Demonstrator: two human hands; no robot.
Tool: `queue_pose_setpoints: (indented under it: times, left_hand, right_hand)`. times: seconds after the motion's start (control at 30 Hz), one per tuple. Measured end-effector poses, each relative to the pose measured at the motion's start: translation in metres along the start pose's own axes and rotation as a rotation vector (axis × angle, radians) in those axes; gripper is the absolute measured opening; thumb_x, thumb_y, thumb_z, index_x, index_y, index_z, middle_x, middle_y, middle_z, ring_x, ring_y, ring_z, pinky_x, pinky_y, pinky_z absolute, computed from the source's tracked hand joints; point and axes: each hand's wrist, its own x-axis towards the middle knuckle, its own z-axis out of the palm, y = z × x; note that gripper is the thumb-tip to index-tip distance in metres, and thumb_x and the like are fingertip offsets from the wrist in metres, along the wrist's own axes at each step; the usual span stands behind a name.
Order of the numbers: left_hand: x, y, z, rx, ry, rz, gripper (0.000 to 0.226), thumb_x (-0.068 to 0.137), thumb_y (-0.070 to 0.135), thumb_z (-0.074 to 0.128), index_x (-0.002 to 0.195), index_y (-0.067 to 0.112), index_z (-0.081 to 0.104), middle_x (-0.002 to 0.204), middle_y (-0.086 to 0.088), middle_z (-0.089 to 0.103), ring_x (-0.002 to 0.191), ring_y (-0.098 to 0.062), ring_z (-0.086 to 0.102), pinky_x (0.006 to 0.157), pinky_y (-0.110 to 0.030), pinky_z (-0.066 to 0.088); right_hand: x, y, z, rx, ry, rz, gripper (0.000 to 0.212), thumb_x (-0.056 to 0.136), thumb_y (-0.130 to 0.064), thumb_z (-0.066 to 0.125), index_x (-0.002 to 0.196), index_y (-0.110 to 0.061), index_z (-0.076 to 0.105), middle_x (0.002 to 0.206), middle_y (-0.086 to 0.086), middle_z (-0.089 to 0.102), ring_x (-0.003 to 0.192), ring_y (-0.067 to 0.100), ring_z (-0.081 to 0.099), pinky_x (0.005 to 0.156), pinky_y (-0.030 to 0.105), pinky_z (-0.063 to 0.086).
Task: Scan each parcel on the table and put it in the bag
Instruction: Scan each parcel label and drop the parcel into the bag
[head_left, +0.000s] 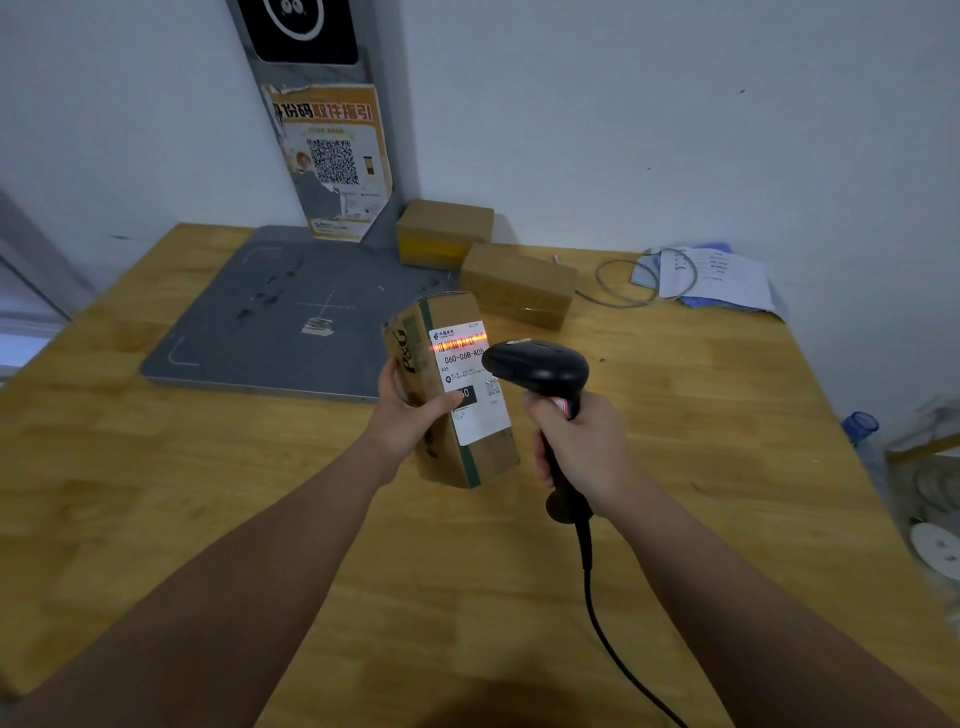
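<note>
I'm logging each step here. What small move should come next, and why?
Likely the left hand carries the parcel off toward the bag, which isn't in view: the scanner in the right hand has its red line across the barcode on the label, so the scan looks done.

Cardboard parcel (457, 415), glossy black plastic scanner (540, 364), smooth wooden table (208, 493).
</note>
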Motion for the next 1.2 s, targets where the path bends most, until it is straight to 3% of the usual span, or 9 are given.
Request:
queue_pose_setpoints:
  times: [0.43, 0.73, 0.93, 1.1, 1.2]
  left_hand:
    - [-0.004, 0.0, 0.0, -0.002, 0.023, -0.004, 0.1, 0.078, 0.026, 0.078, 0.15, 0.032, 0.009, 0.142, -0.005, 0.044, 0.13, -0.024, 0.044, 0.102, -0.039, 0.038]
    - [-0.044, -0.02, -0.028, -0.103, 0.204, -0.069, 0.096, 0.079, 0.035, 0.076, 0.15, 0.033, 0.012, 0.137, -0.007, 0.051, 0.118, -0.023, 0.054, 0.09, -0.033, 0.046]
    - [-0.087, -0.057, -0.081, -0.214, 0.372, -0.097, 0.096, 0.079, 0.043, 0.074, 0.15, 0.036, 0.01, 0.139, -0.007, 0.05, 0.119, -0.023, 0.054, 0.092, -0.034, 0.045]
    - [-0.14, -0.086, -0.147, -0.234, 0.451, -0.055, 0.098, 0.076, 0.053, 0.069, 0.15, 0.034, 0.008, 0.134, -0.009, 0.053, 0.116, -0.024, 0.056, 0.094, -0.036, 0.046]
    - [-0.181, -0.102, -0.197, -0.217, 0.482, -0.022, 0.113, 0.061, 0.067, 0.076, 0.149, 0.036, 0.012, 0.128, -0.007, 0.057, 0.114, -0.024, 0.058, 0.1, -0.044, 0.047]
  right_hand:
    - [-0.004, 0.003, 0.002, 0.035, -0.011, -0.002, 0.041, 0.094, -0.028, 0.057, 0.059, -0.006, 0.055, 0.05, 0.006, 0.053, 0.042, 0.018, 0.051, 0.043, 0.024, 0.044]
    - [-0.001, 0.013, 0.027, 0.105, -0.245, -0.037, 0.04, 0.094, -0.026, 0.058, 0.061, -0.005, 0.053, 0.051, 0.009, 0.05, 0.046, 0.022, 0.049, 0.048, 0.028, 0.045]
    - [-0.015, 0.027, 0.083, 0.202, -0.351, 0.023, 0.025, 0.089, -0.015, 0.063, 0.07, -0.002, 0.055, 0.062, 0.015, 0.049, 0.051, 0.024, 0.047, 0.052, 0.033, 0.042]
    - [-0.054, 0.03, 0.151, 0.327, -0.374, 0.102, 0.013, 0.085, -0.011, 0.067, 0.084, -0.006, 0.056, 0.063, 0.003, 0.053, 0.054, 0.017, 0.05, 0.054, 0.031, 0.043]
    - [-0.088, 0.039, 0.204, 0.344, -0.372, 0.168, 0.024, 0.08, -0.015, 0.074, 0.097, -0.012, 0.058, 0.068, -0.003, 0.056, 0.062, 0.015, 0.052, 0.061, 0.03, 0.043]
